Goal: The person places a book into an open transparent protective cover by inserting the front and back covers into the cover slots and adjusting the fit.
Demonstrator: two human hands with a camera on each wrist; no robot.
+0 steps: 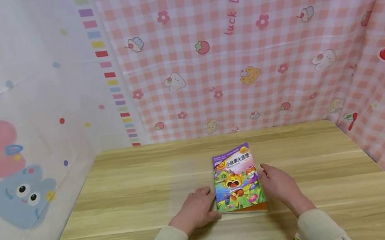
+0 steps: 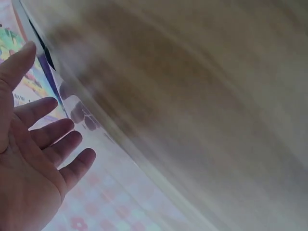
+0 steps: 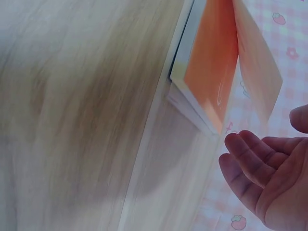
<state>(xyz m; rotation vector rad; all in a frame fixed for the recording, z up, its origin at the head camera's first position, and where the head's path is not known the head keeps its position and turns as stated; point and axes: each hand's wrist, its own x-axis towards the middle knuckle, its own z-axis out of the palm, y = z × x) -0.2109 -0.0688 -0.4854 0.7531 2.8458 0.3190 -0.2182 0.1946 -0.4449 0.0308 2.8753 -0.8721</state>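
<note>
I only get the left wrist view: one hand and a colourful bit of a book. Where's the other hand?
Observer: In the head view, the right hand is beside the book, at its right edge.
Operator: Ooh! And is the book shut flat?
Observer: No, the right wrist view shows it partly open, with an orange surface inside.
</note>
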